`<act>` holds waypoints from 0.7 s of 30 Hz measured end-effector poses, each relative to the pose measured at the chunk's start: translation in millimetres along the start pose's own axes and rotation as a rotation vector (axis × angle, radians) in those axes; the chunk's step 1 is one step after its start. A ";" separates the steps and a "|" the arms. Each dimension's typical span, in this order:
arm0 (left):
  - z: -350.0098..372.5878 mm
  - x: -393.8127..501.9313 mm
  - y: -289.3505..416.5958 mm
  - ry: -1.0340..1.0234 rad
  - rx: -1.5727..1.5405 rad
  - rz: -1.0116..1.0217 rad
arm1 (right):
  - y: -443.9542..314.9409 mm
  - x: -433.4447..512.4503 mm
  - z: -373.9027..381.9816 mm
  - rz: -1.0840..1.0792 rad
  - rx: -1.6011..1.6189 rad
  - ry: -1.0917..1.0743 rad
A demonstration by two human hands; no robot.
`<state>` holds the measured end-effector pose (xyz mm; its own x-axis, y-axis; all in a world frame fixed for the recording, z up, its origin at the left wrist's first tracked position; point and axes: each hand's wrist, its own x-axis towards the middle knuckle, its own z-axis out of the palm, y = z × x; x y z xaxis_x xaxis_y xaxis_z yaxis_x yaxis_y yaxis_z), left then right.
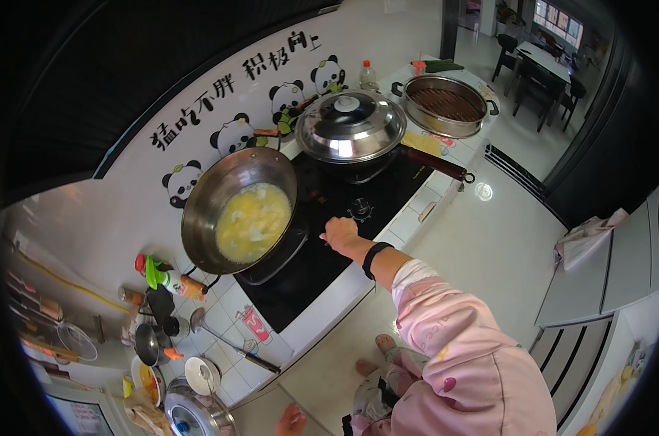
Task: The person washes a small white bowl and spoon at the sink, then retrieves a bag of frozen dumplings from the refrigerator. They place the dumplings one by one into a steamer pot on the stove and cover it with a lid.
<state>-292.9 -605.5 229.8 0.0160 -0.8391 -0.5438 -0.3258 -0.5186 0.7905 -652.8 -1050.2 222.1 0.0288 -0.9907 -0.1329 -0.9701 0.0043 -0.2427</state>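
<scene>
My right hand (340, 234) reaches over the front edge of a black two-burner gas cooktop (302, 294). Its fingers are closed at a control knob (326, 243), mostly hidden under them. A second knob (360, 209) is just beyond. On the left burner stands a deep steel wok (201, 229), holding yellowish-white food in bubbling liquid (253, 223). My left hand (291, 420) hangs low at the bottom edge, partly cut off, fingers loosely bent, with nothing visible in it. A second pan with a brown handle (435, 163) sits on the right burner beneath a domed steel lid (351, 131).
Beyond the cooktop is a steel steamer pot (444, 128) with brown contents. A ladle (225, 340), a white bowl (201, 376), sauce bottles (179, 284), a small saucepan (148, 346) and a lidded steel pot (196, 411) crowd the near counter. Grey cabinets (580, 283) stand to the right.
</scene>
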 end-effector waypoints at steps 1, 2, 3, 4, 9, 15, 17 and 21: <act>0.8 2.9 2.7 -0.020 0.021 -0.014 | 1.8 1.5 2.0 0.002 0.016 -0.059; 0.6 6.7 4.6 -0.042 0.041 -0.028 | 3.1 2.0 4.4 -0.021 0.046 -0.082; 0.0 11.1 5.5 -0.064 0.060 -0.043 | 4.3 2.0 6.5 -0.066 0.014 -0.067; -0.6 17.0 5.4 -0.069 0.118 -0.063 | 5.0 1.7 8.6 -0.111 -0.020 -0.050; -4.2 65.4 1.1 -0.089 0.376 0.092 | 14.5 -3.0 12.9 -0.398 -0.145 0.076; 6.0 108.3 19.1 -0.182 0.511 0.150 | 39.1 -47.8 10.4 -0.657 -0.015 0.374; 9.9 118.3 31.1 -0.228 0.464 0.112 | 63.5 -82.6 5.0 -0.565 0.227 0.116; 30.5 135.1 44.7 -0.148 0.334 0.178 | 181.8 -185.3 -9.5 -0.286 0.382 0.274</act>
<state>-334.2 -737.0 183.1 -0.1968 -0.8656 -0.4604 -0.6010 -0.2645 0.7542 -836.8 -867.1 211.8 0.1656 -0.9585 0.2320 -0.7749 -0.2720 -0.5705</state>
